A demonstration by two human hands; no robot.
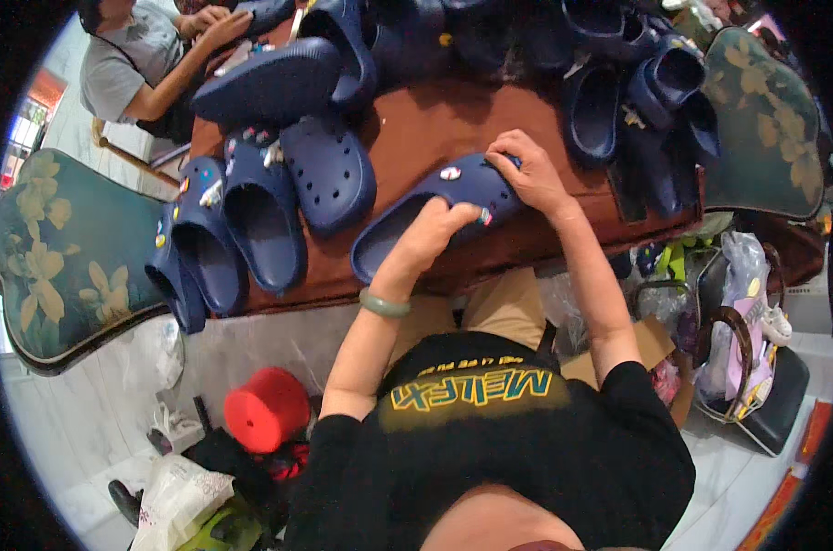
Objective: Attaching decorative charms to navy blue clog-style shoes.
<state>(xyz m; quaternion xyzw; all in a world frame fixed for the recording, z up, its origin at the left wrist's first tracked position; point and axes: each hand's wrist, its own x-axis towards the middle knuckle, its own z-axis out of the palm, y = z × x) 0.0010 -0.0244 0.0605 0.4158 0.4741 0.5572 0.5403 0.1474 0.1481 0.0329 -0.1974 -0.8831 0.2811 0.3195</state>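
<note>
A navy foam clog [391, 223] with holes in its upper lies tilted on the brown-covered table in front of me. My left hand [435, 230] is at its foot opening, fingers partly hidden, with the thumb stretched over the upper. Beside that thumb tip shows a small multicoloured charm [486, 217]; whether it is fixed in a hole I cannot tell. My right hand [534, 176] grips the toe end, its fingers bent over the edge. A white-and-dark charm [450, 173] sits on the upper between my hands.
Left of my hands stand a plain navy clog [329, 174] and several charm-covered clogs [265, 230]. More clogs [592, 110] crowd the back and right of the brown tabletop [435, 115]. A person [145, 64] works at the far left. Chairs flank the table; a red stool [268, 410] stands below.
</note>
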